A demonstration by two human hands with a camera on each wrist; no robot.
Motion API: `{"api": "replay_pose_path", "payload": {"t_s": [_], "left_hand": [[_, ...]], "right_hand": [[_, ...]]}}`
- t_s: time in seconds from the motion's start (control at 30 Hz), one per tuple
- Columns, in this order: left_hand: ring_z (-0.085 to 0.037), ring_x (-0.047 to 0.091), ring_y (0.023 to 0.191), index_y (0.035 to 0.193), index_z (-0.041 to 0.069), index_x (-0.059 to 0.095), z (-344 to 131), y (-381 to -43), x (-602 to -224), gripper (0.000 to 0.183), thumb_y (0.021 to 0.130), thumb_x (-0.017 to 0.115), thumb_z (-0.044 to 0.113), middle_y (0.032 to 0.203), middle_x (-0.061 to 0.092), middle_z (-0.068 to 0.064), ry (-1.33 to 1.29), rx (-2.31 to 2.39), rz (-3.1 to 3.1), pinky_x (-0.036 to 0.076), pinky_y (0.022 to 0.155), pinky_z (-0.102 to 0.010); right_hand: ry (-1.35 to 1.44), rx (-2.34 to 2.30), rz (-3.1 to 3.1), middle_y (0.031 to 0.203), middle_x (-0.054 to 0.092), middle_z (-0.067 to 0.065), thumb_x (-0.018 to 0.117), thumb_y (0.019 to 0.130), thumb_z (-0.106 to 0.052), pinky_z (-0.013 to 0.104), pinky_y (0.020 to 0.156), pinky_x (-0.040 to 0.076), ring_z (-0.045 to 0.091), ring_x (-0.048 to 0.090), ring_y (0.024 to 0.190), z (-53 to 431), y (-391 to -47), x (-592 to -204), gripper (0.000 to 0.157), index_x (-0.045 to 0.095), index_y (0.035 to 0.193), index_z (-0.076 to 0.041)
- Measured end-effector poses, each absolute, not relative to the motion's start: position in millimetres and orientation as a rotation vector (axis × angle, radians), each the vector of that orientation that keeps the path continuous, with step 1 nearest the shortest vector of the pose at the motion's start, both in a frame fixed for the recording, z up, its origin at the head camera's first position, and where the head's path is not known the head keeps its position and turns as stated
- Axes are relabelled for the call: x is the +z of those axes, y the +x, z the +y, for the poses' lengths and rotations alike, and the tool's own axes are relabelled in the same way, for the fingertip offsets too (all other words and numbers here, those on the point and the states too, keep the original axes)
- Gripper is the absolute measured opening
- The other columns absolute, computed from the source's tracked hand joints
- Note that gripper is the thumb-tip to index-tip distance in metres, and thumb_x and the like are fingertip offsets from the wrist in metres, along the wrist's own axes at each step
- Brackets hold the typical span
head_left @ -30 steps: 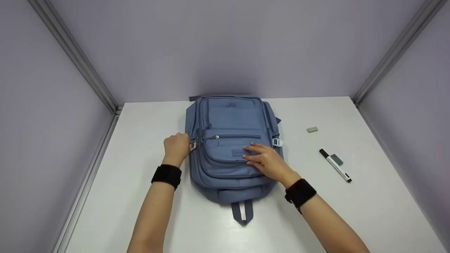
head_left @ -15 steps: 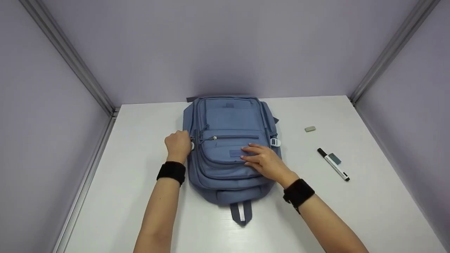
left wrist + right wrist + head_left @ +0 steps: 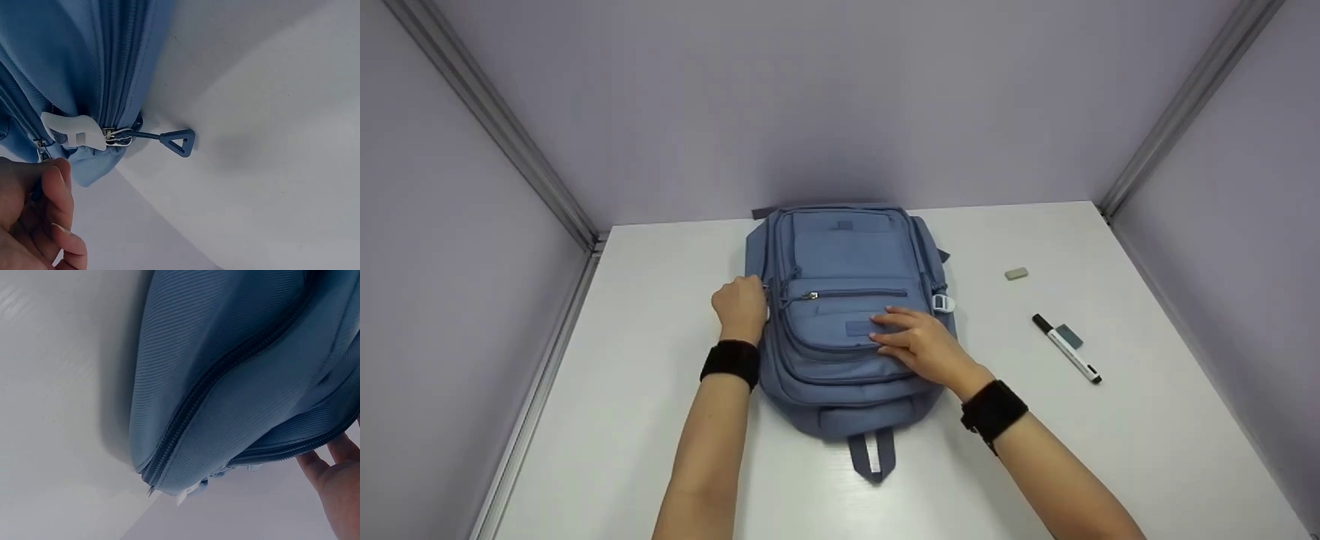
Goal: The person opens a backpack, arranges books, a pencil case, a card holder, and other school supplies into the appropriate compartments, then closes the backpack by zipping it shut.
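A blue backpack (image 3: 851, 255) lies front up on the white table, its handle loop (image 3: 874, 457) toward me. At its left side, my left hand (image 3: 740, 306) pinches a zipper pull between thumb and curled fingers. The left wrist view has the metal zipper slider (image 3: 43, 149) right at the fingertips, with most of the pull hidden in the hand. Beside it are a white buckle (image 3: 73, 130) and another zipper pull (image 3: 179, 142) hanging free. My right hand (image 3: 919, 345) rests on the front pocket near the label patch (image 3: 858, 328), fingers extended; the pocket's closed zipper runs beneath them.
Right of the backpack lie a small pale eraser-like block (image 3: 1016, 274), a black-and-white marker (image 3: 1066, 349) and a dark grey-green block (image 3: 1070, 335) touching or close beside it. A pale wall (image 3: 840, 97) stands behind the table, with side panels left and right.
My left hand has shifted slightly away from me and in against the backpack's side, covering more of the left buckle. The right hand stays in place. The whole view has drifted a little.
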State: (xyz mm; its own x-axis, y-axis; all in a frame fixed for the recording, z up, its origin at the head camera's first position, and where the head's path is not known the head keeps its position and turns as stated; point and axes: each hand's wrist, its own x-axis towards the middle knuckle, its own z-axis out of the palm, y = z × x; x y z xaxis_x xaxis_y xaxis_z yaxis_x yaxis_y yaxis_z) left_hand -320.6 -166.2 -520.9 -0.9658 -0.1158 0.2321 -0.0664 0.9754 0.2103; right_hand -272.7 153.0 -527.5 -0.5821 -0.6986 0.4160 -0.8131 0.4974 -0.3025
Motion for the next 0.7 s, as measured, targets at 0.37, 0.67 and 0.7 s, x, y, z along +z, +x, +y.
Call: {"api": "replay_pose_path", "payload": {"t_s": [0.37, 0.67, 0.7], "left_hand": [[-0.038, 0.068, 0.073, 0.082, -0.004, 0.073, -163.3, -320.7, -524.0, 0.018, 0.091, 0.057, -0.001, 0.08, 0.069, -0.022, 0.21, -0.334, -2.889, 0.054, 0.058, -0.049], [-0.039, 0.055, 0.114, 0.126, -0.004, 0.061, -155.0, -323.1, -509.2, 0.038, 0.1, 0.056, 0.024, 0.122, 0.061, -0.022, -0.073, -0.583, -2.854, 0.043, 0.089, -0.054], [-0.038, 0.054, 0.116, 0.13, -0.002, 0.059, -153.3, -323.4, -507.7, 0.041, 0.101, 0.056, 0.026, 0.126, 0.06, -0.021, -0.144, -0.622, -2.835, 0.042, 0.09, -0.054]], "right_hand": [[1.301, 0.705, -2.486, 0.13, 0.062, 0.009, 0.072, 0.091, -0.022, 0.049, 0.104, 0.039, 0.037, 0.052, 0.126, 152.2, -270.5, -528.2, 0.026, 0.075, 0.115, -0.013], [1.289, 0.707, -2.486, 0.129, 0.063, 0.008, 0.073, 0.09, -0.022, 0.048, 0.104, 0.04, 0.035, 0.052, 0.126, 156.3, -272.7, -527.1, 0.026, 0.075, 0.115, -0.013], [1.289, 0.709, -2.487, 0.129, 0.063, 0.009, 0.073, 0.09, -0.022, 0.047, 0.104, 0.04, 0.035, 0.052, 0.126, 156.4, -273.0, -527.0, 0.026, 0.075, 0.115, -0.013]]}}
